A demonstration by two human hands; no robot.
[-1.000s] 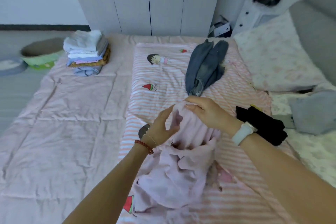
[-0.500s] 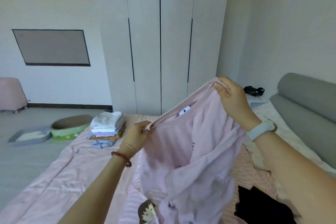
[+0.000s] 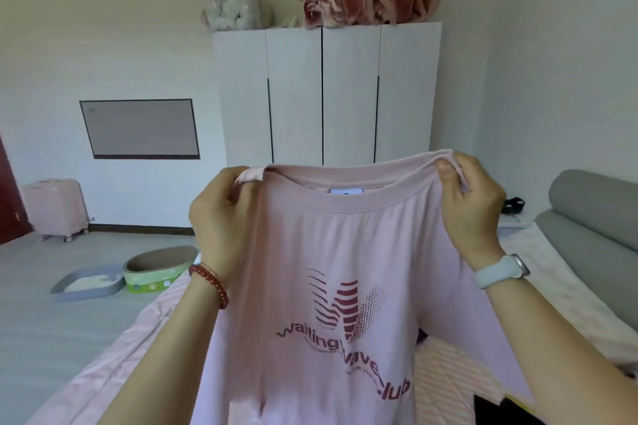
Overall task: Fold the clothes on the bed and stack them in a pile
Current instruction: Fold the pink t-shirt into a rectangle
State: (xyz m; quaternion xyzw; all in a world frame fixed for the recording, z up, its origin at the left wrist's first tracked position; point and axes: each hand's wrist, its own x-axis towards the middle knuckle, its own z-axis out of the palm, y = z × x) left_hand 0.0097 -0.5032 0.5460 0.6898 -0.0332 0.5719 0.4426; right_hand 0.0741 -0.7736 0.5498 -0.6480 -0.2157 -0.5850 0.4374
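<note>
Since half a second ago both hands have risen and drawn apart, so the pink T-shirt [image 3: 331, 286], which hung bunched and slanted, is now stretched level in front of the camera with its printed front facing the person. Left hand [image 3: 221, 217] is closed in a pinch on the shoulder seam at the left of the collar; right hand [image 3: 473, 207] is closed the same way on the shoulder at the right, slightly higher. Between them the neckline runs almost level, and the shirt's long axis hangs straight down from that line toward the bed [image 3: 103, 373], the hem out of sight below the frame. Neither hand is nearer: the shirt is shared evenly. Laying it flat, I judge, calls for lowering both hands together, away from the body, onto the striped quilt [image 3: 448, 376] beneath
</note>
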